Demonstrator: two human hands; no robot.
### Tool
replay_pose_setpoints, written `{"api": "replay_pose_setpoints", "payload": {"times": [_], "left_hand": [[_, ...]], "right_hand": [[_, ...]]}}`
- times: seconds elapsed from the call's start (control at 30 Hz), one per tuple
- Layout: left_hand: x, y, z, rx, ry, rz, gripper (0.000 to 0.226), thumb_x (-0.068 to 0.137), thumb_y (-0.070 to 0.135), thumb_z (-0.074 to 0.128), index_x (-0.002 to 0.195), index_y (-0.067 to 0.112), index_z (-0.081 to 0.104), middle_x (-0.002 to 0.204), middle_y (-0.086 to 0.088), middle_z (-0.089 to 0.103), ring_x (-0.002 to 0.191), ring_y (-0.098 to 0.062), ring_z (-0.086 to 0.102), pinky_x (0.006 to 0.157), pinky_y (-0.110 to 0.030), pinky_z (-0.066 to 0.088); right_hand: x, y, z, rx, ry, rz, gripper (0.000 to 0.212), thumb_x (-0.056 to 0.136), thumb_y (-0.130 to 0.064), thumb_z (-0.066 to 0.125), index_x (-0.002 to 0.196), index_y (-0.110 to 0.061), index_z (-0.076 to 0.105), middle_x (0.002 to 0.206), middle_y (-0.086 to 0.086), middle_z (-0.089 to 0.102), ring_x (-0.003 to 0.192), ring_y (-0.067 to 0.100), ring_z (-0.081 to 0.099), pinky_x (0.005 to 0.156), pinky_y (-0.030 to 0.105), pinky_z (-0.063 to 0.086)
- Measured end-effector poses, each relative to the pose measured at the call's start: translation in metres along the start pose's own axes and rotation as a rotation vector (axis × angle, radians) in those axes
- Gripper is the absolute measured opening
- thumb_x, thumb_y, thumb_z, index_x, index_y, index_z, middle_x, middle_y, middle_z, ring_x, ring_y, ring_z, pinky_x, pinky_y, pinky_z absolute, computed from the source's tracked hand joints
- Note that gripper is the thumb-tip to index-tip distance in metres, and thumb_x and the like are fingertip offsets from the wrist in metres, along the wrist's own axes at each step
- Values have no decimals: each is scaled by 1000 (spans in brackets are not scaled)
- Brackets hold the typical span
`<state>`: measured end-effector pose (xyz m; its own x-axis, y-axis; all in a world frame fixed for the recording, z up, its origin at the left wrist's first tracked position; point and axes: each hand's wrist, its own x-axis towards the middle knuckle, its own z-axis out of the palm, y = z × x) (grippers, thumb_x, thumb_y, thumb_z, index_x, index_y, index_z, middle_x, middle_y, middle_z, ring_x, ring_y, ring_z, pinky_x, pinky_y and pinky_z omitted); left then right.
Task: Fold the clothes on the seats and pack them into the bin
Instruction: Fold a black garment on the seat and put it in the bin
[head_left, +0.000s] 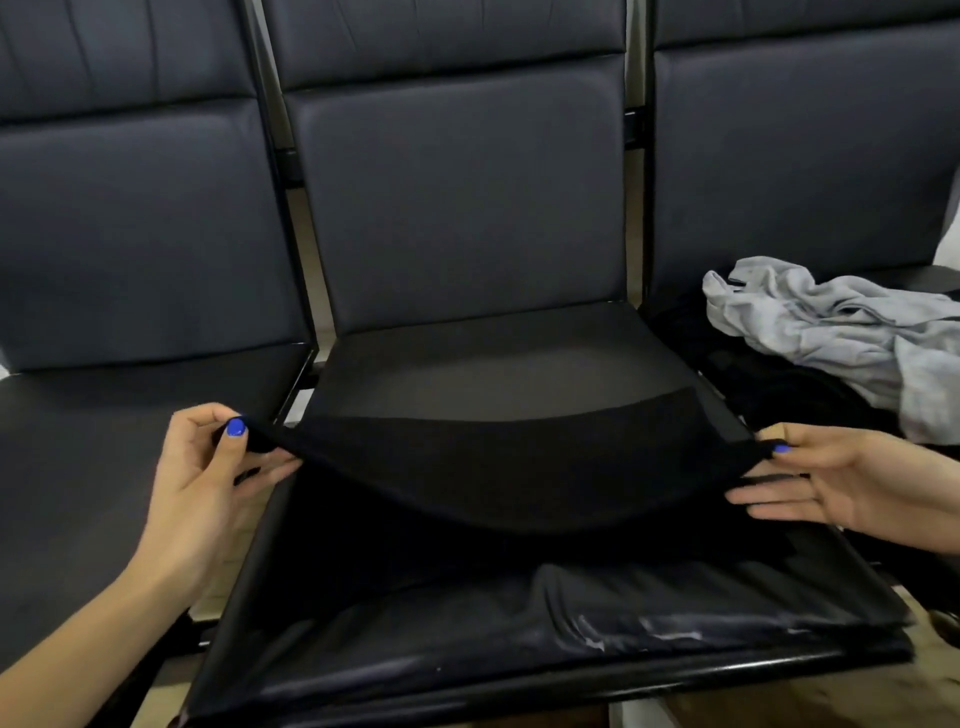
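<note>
1. Clothes lie on two of three dark padded seats that stand side by side in a row; the middle seat (467, 364) is right in front of the person, the left seat (104, 426) is beside it, and the right seat (810, 171) is on the other side
2. On the middle seat is a black garment (493, 488). It is spread across the front half of the cushion, and its far edge is lifted up off the seat and sags down in the middle like a smile
3. On the right seat sits a crumpled grey garment (841, 332). It lies on top of some dark clothes (769, 374) that are hard to make out because they are as dark as the seat
4. The left hand (208, 478) pinches the left corner of the black garment between the thumb and the fingers, out over the gap between the left and middle seats. Its thumbnail is painted bright blue
5. The right hand (852, 483) holds the right corner of the black garment; the thumb presses on top and the long fingers reach under the cloth. Its thumbnail is blue too
6. Both hands are at about the same height, well apart, with the cloth stretched between them
</note>
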<state>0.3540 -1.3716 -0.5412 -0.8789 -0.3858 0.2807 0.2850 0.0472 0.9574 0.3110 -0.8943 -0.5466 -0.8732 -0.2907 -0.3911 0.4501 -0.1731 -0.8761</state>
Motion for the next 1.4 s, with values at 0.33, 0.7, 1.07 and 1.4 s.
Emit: {"api": "replay_pose_setpoints", "payload": {"times": [0.33, 0.7, 1.07, 1.4], "left_hand": [[-38, -23, -6, 223, -143, -115, 14, 99, 12, 39, 91, 21, 46, 92, -12, 54, 60, -15, 68, 60, -21, 58], [-38, -32, -53, 953, -547, 369, 19, 90, 65, 29, 104, 57, 40, 108, 31, 48, 86, 4, 59, 74, -21, 45], [-20, -37, -69, 1072, -526, 579, 28, 98, 53, 24, 104, 34, 45, 112, 36, 43, 78, -8, 57, 61, -41, 56], [-25, -35, -69, 853, -404, 352, 14, 91, 29, 52, 97, 41, 54, 97, 17, 65, 80, 7, 65, 65, -22, 50]], "right_hand": [[1, -1, 7, -316, 66, -67, 46, 57, -9, 86, 88, -5, 52, 90, 20, 71, 86, 23, 72, 69, 29, 60], [-6, -20, 15, -1510, 111, 52, 24, 92, -11, 51, 80, -32, 50, 54, -14, 55, 56, 9, 44, 63, 23, 40], [-5, -23, 14, -1668, 188, 48, 26, 94, -12, 49, 84, -36, 47, 60, -26, 59, 69, 10, 52, 72, 27, 42], [9, -18, -1, -1900, 383, -44, 24, 95, -16, 44, 84, -36, 37, 85, -7, 66, 91, 13, 58, 106, 33, 23]]}}
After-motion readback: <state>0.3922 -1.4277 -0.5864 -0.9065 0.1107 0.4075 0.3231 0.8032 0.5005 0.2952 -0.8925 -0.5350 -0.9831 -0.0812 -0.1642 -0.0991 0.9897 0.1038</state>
